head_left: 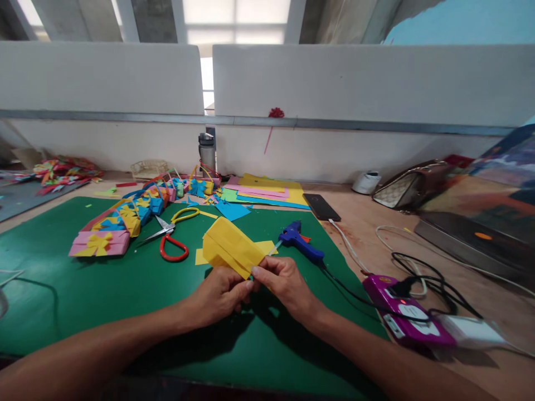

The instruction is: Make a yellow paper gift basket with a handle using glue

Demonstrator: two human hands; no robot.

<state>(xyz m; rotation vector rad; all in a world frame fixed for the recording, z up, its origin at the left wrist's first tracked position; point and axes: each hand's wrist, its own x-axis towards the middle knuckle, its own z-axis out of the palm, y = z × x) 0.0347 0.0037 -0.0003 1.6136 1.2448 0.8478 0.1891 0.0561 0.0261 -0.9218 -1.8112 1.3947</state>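
Both hands were on the folded yellow paper [228, 245], and up it stood, raised above the green mat [125, 289] at the near middle of the counter [376, 253]! The left hand [229, 291] had it low down, its grip narrow, closed on the bottom edge; the right hand [286, 281] pinched the lower right corner between thumb and fingers, grip every bit as tight. The two hands all but met there, side by side. Just past the right hand lay the blue glue gun [301, 240], resting on the mat, and farther right sat the purple power strip [378, 285]. Flat yellow pieces [201, 257] peeked out behind the paper. Over on the left, look, the scissors [167, 229] lay with blades apart, one handle loop yellow, the other red. Beside them a pink paper box [100, 243] wore its yellow bow, first in a row of bright boxes [142, 210] running back. Beyond came stacked coloured sheets [267, 189], a dark phone [321, 207] just to their right, and a bottle [207, 153] stood upright by the wall.
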